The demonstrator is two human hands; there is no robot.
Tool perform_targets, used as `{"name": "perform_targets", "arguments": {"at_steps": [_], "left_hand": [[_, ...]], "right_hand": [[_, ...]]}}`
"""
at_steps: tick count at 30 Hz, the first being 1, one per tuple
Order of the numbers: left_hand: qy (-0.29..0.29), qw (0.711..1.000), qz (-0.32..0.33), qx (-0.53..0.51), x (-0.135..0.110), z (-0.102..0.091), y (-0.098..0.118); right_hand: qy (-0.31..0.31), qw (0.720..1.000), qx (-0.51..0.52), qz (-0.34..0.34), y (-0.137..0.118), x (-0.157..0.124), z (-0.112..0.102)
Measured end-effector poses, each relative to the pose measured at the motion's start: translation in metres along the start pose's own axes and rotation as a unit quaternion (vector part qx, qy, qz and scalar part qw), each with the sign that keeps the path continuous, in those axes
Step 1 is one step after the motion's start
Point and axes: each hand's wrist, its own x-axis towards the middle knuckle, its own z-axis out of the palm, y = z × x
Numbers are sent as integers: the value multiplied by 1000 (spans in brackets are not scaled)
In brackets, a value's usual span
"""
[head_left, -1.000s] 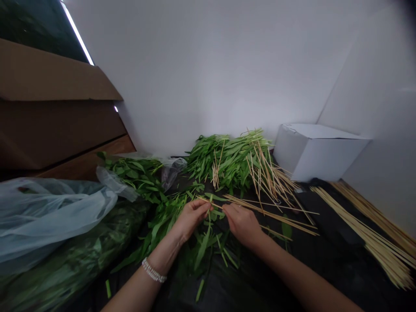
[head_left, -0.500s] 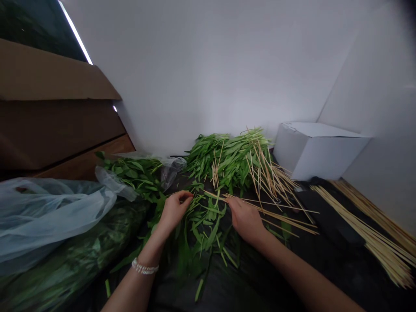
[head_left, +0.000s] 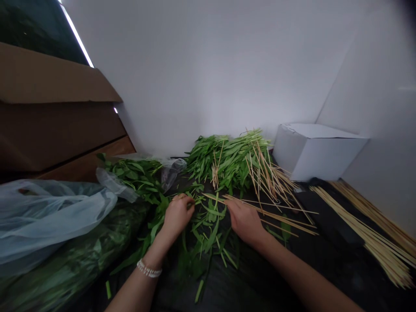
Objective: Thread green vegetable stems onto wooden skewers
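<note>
My left hand [head_left: 178,212], with a white beaded bracelet at its wrist, is closed, its fingertips pinching a leafy green stem [head_left: 199,200]. My right hand [head_left: 244,217] is closed on thin bamboo skewers [head_left: 279,215], which stick out to its right; a few points show past its fingertips. Loose leafy greens [head_left: 212,227] and cut stem pieces lie between and below both hands on a dark surface. Behind them is a heap of leafy greens [head_left: 234,162], with many wooden skewers [head_left: 273,177] resting against its right side.
At left lie a clear plastic bag [head_left: 48,216], bagged greens [head_left: 87,251] and more greens [head_left: 136,171], beside a cardboard box [head_left: 55,130]. A white box [head_left: 316,149] stands back right. Bundles of long skewers [head_left: 367,234] lie at far right. A white wall rises behind.
My left hand has moved slightly right and its fingers have turned inward, with a green stem now showing at the fingertips. My right hand stays nearly still with the skewers.
</note>
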Motion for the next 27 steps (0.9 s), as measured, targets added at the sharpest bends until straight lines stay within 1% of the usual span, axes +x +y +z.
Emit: {"name": "perform_targets", "arguments": {"at_steps": [2,3,5,7,9,12,13,14,15,16,18,23,27], "left_hand": [[36,992,-18,-116,3,-1,2],[58,982,-30,-177,4,-2,3],[101,950,-56,-290,7,-4,6],[122,907,-87,-395,8,-7,10],[106,849,-134,-501,9,-10,12],[43,748,-205,-630,10,-11,12],[27,723,-221,-654,10,-11,12],[15,705,-233,-669,10,-10,12],[7,695,-242,-677,10,-9,12],[0,689,-248,-681,10,-8,12],[-11,689,-254,-678,8,-7,15],[-17,707,-261,-658,5,-7,23],[-18,712,-253,-655,4,-5,25]], "right_hand": [[13,1000,10,0,1,0,0],[21,1000,16,-2,1,0,-1],[40,999,30,-8,1,0,-2],[58,997,44,-16,1,1,-3],[71,996,55,-23,0,1,-4],[81,994,63,-29,-1,1,-6],[81,994,64,-31,-1,0,-6],[80,994,64,-33,-2,0,-6],[79,994,64,-36,-2,0,-6],[77,994,64,-38,-2,0,-5],[73,995,61,-43,-2,-1,-5],[58,996,52,-45,-1,-1,-4],[54,996,52,-46,-2,-1,-5]]}}
